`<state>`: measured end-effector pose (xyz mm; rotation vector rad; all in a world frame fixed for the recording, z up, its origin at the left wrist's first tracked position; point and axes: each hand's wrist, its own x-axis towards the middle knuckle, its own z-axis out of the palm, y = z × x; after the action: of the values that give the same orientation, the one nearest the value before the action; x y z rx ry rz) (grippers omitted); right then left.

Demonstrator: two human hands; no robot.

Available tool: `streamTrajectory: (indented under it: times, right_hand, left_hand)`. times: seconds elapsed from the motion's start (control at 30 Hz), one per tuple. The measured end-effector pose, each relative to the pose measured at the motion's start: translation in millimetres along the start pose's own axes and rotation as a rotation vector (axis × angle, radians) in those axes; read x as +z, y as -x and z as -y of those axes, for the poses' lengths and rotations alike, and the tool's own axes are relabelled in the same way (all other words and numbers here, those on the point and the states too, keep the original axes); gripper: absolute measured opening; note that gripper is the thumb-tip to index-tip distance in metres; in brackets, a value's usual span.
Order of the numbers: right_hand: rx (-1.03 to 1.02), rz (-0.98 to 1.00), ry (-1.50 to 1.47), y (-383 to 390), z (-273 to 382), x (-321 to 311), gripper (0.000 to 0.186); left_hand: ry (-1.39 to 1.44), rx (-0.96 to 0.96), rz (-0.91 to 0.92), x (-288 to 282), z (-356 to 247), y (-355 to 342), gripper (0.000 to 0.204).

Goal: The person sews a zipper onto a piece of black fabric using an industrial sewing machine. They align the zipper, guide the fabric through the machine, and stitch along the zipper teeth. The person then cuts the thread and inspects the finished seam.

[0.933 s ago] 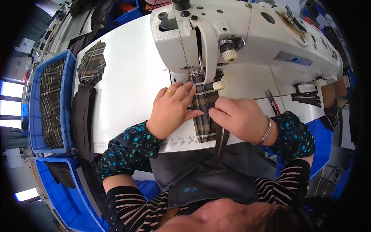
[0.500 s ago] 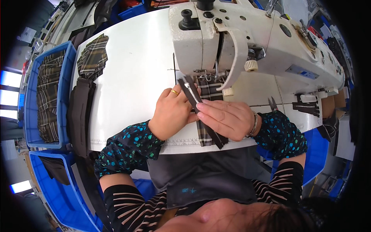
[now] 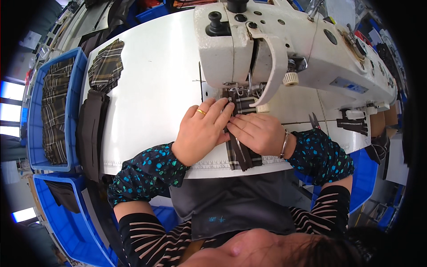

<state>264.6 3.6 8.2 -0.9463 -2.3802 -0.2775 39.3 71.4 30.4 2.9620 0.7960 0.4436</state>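
Note:
A dark brown zipper [image 3: 240, 153] with silver teeth lies lengthwise on a strip of plaid fabric [image 3: 254, 159]. Its upper end sits close to the presser foot [image 3: 240, 91] of the white sewing machine [image 3: 267, 44]. My left hand [image 3: 199, 128], ring on one finger, rests with fingers stretched out over the zipper's upper part. From the other side my right hand [image 3: 261, 135] has its fingers pressed together on the zipper, just below the left fingertips; its thumb is hidden.
Left of the white table [image 3: 151, 80] stands a blue bin [image 3: 73, 111] of plaid pieces. Dark folded fabric [image 3: 92, 133] and plaid pieces [image 3: 106, 66] lie along that edge. Thread snips [image 3: 314, 121] and another zipper piece [image 3: 352, 125] are at the right. Another blue bin [image 3: 66, 227] sits lower left.
The zipper was tilted and raised between my hands; now it lies straight along the plaid strip, its top by the presser foot. Both hands have come down onto it.

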Motion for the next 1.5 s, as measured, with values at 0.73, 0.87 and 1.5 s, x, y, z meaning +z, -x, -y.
streamTrajectory:
  times: [0.73, 0.87, 1.5]
  right_hand:
    - [0.37, 0.33, 0.036, -1, 9, -12, 0.082]
    - [0.387, 0.331, 0.035, -2, 9, -10, 0.085]
    - [0.432, 0.41, 0.073, -4, 9, -12, 0.091]
  left_hand:
    - [-0.09, 0.048, 0.086, 3, -12, 9, 0.091]
    - [-0.13, 0.028, 0.071, 6, -13, 10, 0.092]
    - [-0.097, 0.037, 0.034, 10, -6, 6, 0.091]
